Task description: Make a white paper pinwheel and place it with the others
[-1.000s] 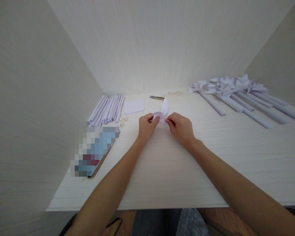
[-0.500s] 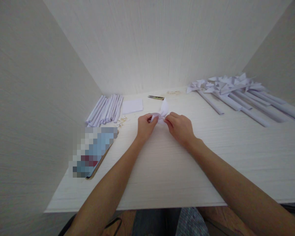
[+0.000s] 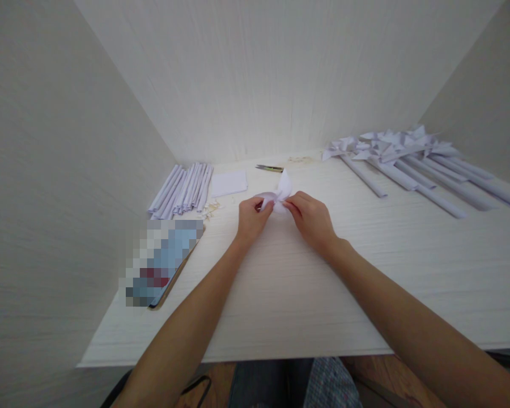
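A white paper pinwheel [image 3: 285,184] with curled blades is held over the middle of the table. My left hand [image 3: 252,218] pinches its left side between thumb and fingers. From the right, my right hand [image 3: 310,216] grips near the centre with closed fingertips. Whether a small pin or stick sits between the right fingertips is too small to make out. Just beyond the pinwheel lies a pair of thread snips [image 3: 269,168] with pointed blades.
At the left lie rolled paper tubes [image 3: 182,190], a stack of white paper squares [image 3: 229,183] and small pale sticks [image 3: 209,210]. A blurred phone-like object [image 3: 170,260] rests nearer. Several pinwheels on tubes [image 3: 408,158] are piled at the right. Walls enclose the table [image 3: 297,317].
The right fingertips have shifted slightly left, towards the pinwheel's centre, and its blades have opened a little. Both hands keep their hold. Everything else stays in place.
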`<state>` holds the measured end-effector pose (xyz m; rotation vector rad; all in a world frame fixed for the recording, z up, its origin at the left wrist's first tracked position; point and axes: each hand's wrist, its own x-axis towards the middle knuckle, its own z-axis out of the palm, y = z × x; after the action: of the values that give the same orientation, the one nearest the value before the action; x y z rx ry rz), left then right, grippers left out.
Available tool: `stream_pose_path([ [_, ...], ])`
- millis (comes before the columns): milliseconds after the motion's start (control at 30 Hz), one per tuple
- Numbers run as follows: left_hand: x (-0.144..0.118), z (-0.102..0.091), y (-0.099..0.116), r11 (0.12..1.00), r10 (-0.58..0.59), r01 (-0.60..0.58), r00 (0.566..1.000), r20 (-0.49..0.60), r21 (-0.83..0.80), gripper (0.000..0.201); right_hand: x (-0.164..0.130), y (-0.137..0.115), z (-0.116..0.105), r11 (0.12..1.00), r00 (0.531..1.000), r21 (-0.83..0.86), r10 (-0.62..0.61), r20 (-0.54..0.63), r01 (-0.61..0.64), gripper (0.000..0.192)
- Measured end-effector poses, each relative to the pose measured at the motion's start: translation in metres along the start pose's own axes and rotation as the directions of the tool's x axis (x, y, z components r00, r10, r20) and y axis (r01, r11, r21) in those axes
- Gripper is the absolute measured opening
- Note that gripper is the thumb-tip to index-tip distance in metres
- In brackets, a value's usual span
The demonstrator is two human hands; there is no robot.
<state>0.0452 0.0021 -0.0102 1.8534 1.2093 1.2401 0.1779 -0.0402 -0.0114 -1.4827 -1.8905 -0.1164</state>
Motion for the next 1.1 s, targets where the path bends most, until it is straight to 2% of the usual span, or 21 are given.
stream_pose_path([
  [200,-0.0004,-0.0009,0.0022,1.0,-0.023,0.023,1.0,0.022,-0.016,0.023,0.0016,0.006,0.006,0.985,0.998,0.17,0.019,-0.061,-0.008,0.022],
  [333,-0.0005,-0.0005,0.0037,0.999,-0.035,0.036,0.999,0.024,-0.024,0.023,0.0022,0.008,0.0063,0.975,0.997,0.222,0.024,-0.08,-0.006,0.018],
  [600,-0.0014,-0.0007,0.0075,0.999,-0.016,0.016,1.0,0.009,0.048,0.03,0.0034,0.0065,0.0067,0.983,1.0,0.181,0.011,-0.01,-0.009,0.031],
  [833,-0.0021,-0.0003,0.0056,0.998,-0.034,0.033,0.999,0.007,0.049,0.03,0.002,0.0073,0.0086,0.988,0.999,0.152,-0.013,-0.041,0.019,0.026],
  [1100,-0.002,0.0013,0.0009,0.995,0.03,-0.031,1.0,0.005,0.096,0.026,0.0003,0.0065,0.0076,0.995,0.999,0.098,-0.022,-0.04,0.026,0.02],
])
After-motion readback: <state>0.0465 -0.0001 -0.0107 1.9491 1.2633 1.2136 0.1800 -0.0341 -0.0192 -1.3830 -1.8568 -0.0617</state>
